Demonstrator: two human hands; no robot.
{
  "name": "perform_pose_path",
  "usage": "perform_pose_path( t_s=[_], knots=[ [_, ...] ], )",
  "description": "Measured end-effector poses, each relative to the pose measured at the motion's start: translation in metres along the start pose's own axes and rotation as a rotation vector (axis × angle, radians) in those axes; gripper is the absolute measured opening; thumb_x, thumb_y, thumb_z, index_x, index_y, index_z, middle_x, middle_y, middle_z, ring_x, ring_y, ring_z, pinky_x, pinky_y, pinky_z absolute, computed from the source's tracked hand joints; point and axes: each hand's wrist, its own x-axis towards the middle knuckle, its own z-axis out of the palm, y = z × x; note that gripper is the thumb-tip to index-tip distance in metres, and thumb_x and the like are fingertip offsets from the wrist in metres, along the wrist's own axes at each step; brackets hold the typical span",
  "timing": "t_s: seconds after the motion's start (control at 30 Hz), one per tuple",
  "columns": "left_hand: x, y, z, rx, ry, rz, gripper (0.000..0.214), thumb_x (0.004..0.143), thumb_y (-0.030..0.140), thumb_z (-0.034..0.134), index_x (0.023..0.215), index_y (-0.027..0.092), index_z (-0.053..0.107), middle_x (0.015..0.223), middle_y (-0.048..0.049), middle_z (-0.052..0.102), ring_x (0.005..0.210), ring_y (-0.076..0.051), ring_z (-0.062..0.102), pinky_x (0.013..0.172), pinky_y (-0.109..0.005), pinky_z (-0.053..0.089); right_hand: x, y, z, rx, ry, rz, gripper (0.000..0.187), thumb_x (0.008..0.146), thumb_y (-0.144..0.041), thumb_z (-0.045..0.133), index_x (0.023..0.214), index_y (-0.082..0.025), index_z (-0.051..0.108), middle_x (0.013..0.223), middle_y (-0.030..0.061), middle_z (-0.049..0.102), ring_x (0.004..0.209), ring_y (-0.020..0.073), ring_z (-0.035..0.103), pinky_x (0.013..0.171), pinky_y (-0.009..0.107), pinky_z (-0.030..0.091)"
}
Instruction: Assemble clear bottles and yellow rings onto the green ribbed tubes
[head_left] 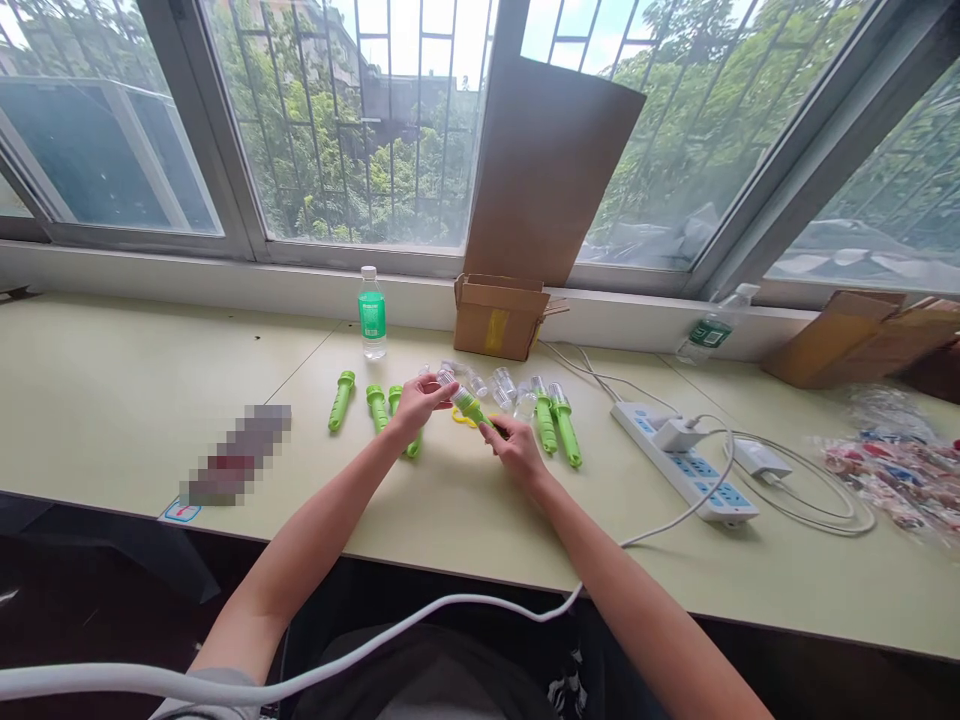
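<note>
Above the table, my right hand (514,448) is wrapped round the lower end of a green torch-shaped plastic handle (472,408), which is tilted up to the left. My left hand (421,402) pinches the clear plastic cap (448,383) at its upper end. Whether the cap is fully seated cannot be made out. Behind the hands lie several loose clear caps (504,383). Two green handles with clear caps (566,432) rest to the right. A green handle (342,402) lies at the left, and others (377,408) are partly hidden by my left hand. A yellow loop (463,417) shows beneath the held handle.
A water bottle (373,318) and an open cardboard box (491,318) stand at the back. To the right are a power strip (686,465) with cables, a tilted bottle (712,330) and plastic-wrapped items (892,475). A white cable (495,600) crosses the table's front edge.
</note>
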Motion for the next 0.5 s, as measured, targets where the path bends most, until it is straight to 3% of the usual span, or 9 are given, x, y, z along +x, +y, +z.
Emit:
perform_pose_path(
  t_s=[0.13,0.33,0.5],
  knots=[
    [0.001,-0.001,-0.001,-0.032,-0.014,0.005,0.044,0.063,0.042,0.077,0.092,0.012,0.063,0.089,-0.0089,0.070,0.079,-0.017,0.066,0.081,-0.038,0.054,0.001,-0.004,-0.003,0.214,-0.128,0.136,0.041,0.078,-0.057,0.053,0.062,-0.019,0.056,0.052,-0.0017,0.048,0.042,0.0108,0.042,0.042,0.025,0.033],
    [0.003,-0.002,-0.004,-0.096,-0.070,0.021,0.045,0.064,0.039,0.077,0.097,0.011,0.063,0.091,-0.0091,0.069,0.080,-0.017,0.066,0.081,-0.037,0.054,0.001,-0.011,-0.010,0.476,-0.298,0.319,0.041,0.079,-0.055,0.050,0.082,-0.016,0.061,0.049,-0.0017,0.049,0.037,0.0101,0.038,0.036,0.024,0.026],
    [0.003,-0.003,-0.005,-0.141,-0.117,0.009,0.041,0.067,0.036,0.076,0.098,0.012,0.063,0.096,-0.0099,0.068,0.084,-0.017,0.066,0.084,-0.038,0.053,0.001,-0.011,-0.006,0.358,-0.227,0.240,0.041,0.081,-0.055,0.049,0.074,-0.017,0.061,0.051,-0.0006,0.050,0.040,0.0107,0.041,0.038,0.024,0.030]
  ],
)
